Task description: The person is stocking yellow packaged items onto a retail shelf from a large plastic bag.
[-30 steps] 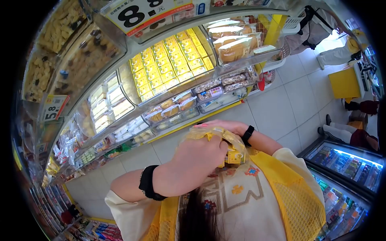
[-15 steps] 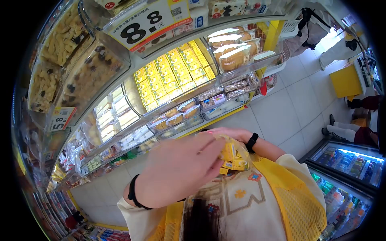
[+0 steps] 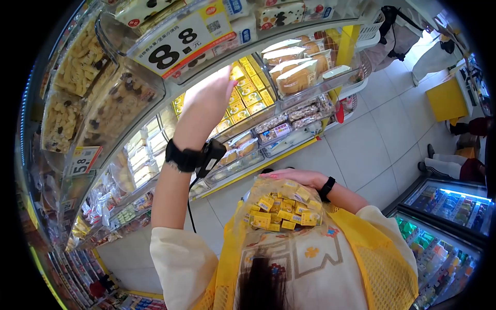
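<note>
My left hand [image 3: 211,93] reaches over the shelf bin of small yellow boxes [image 3: 249,95]. Its fingers look stretched out over the boxes, and nothing shows in them. In front of my chest hangs a clear plastic bag [image 3: 250,202], filled with several loose small yellow boxes [image 3: 281,212] of the same look. My right hand [image 3: 298,178] lies across the bag's upper edge and holds it there; part of its grip is hidden. A black band with a small black device [image 3: 211,154] sits on my left wrist, a cable hanging from it.
A price sign [image 3: 181,41] juts from the shelf above the boxes. Wrapped bread [image 3: 297,77] fills the bin beside them, and clear snack bins [image 3: 116,101] curve along the left. Glass-front coolers [image 3: 444,206] stand at right. Other people's legs [image 3: 447,168] are farther off on the tiled floor.
My left hand has left the bag's mouth and moved up and forward to the yellow boxes on the shelf. The bag's contents now show; my right hand stays on it.
</note>
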The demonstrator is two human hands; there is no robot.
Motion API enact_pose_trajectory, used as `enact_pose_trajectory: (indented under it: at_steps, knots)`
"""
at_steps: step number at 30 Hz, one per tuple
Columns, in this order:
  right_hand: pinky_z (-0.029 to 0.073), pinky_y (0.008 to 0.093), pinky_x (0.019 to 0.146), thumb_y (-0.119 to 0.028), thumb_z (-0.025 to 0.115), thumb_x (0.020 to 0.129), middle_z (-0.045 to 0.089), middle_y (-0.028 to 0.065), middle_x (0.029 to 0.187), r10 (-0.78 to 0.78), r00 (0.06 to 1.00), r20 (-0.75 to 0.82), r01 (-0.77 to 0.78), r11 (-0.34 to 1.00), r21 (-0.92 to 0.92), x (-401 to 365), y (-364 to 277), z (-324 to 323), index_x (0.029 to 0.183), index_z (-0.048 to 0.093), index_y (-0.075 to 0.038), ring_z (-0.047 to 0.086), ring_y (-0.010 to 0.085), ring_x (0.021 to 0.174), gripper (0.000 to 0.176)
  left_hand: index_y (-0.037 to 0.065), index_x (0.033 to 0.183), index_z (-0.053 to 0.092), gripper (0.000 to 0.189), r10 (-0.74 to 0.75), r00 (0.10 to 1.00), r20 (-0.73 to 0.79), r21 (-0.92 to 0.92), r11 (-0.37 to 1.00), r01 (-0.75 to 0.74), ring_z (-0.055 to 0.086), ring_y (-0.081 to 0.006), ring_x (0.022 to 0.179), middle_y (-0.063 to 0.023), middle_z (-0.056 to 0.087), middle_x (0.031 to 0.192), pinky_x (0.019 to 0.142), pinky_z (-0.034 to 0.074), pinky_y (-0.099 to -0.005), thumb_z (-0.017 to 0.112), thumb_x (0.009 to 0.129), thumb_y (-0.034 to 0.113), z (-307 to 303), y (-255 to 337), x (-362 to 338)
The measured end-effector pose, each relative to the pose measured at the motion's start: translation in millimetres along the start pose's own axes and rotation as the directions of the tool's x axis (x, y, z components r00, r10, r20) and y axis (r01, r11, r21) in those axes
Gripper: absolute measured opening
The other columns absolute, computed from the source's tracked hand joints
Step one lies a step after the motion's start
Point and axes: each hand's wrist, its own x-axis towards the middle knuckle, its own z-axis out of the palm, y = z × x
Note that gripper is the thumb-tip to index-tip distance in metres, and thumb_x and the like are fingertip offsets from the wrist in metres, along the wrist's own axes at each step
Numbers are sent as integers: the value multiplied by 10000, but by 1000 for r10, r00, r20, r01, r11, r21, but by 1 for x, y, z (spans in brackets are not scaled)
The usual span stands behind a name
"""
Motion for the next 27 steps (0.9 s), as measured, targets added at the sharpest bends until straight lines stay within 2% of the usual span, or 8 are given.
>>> enact_pose_trajectory:
  at_steps: [6, 7, 11, 13, 16, 19, 21, 27]
  knots:
    - [347, 260, 1062, -315, 493, 997, 493, 70, 1403, -19, 999, -40, 21, 999, 47, -11, 0, 1, 1379, 477, -17, 450, 130, 1269, 485, 32, 1144, 546, 292, -57, 998, 32, 201, 978, 50, 621, -393, 949, -217, 649, 1018, 801, 500, -451, 549, 937, 238, 50, -47, 42]
    - [347, 260, 1062, -315, 493, 997, 493, 70, 1403, -23, 999, -45, 26, 998, 49, -12, 2, 0, 1379, 477, -17, 450, 130, 1269, 485, 34, 1212, 523, 352, -84, 995, 52, 108, 991, 78, 599, -406, 1008, -222, 635, 1088, 848, 487, -452, 577, 920, 223, 52, -53, 45]
    - [341, 270, 1074, -294, 477, 1005, 470, 74, 1425, -38, 998, -57, 42, 997, 67, -15, 3, -3, 1403, 443, -19, 434, 143, 1295, 485, 25, 1252, 506, 399, -142, 988, 54, 81, 987, 138, 569, -406, 1080, -232, 605, 1163, 901, 463, -448, 600, 907, 200, 66, -64, 60]
    - [335, 278, 1084, -277, 470, 1008, 459, 76, 1435, -24, 998, -58, 29, 995, 98, -17, 4, -3, 1418, 422, -21, 427, 150, 1309, 485, 19, 1263, 497, 419, -232, 962, 141, 26, 973, 231, 550, -401, 1125, -237, 584, 1205, 938, 444, -435, 618, 897, 182, 69, -62, 64]
    - [340, 277, 1079, -270, 470, 1008, 460, 76, 1435, -52, 997, -58, 56, 996, 69, -16, 9, -8, 1422, 414, -20, 429, 152, 1308, 487, 22, 1255, 517, 404, -290, 931, 222, -6, 954, 299, 559, -376, 1134, -229, 593, 1199, 945, 444, -412, 619, 898, 183, 69, -58, 68]
    - [336, 263, 1067, -310, 475, 1008, 472, 80, 1422, -101, 993, -53, 102, 995, 4, -16, 8, -9, 1394, 450, -5, 434, 134, 1278, 493, 30, 1233, 564, 371, -309, 934, 177, -67, 943, 325, 572, -354, 1125, -216, 606, 1192, 944, 445, -400, 612, 905, 196, 73, -62, 68]
    - [336, 262, 1065, -315, 474, 1009, 478, 78, 1417, -51, 997, -61, 55, 996, 67, -16, 7, -8, 1394, 449, -3, 434, 130, 1273, 496, 29, 1219, 584, 358, -304, 934, 189, -50, 947, 318, 580, -347, 1113, -209, 614, 1183, 940, 447, -397, 608, 908, 205, 75, -66, 67]
    - [342, 257, 1060, -313, 468, 1012, 483, 72, 1409, -72, 996, -44, 74, 997, 35, -12, 7, -10, 1393, 452, -5, 437, 131, 1272, 491, 24, 1165, 637, 312, -283, 948, 150, -64, 954, 294, 603, -327, 1079, -194, 642, 1143, 923, 452, -384, 582, 918, 206, 76, -67, 63]
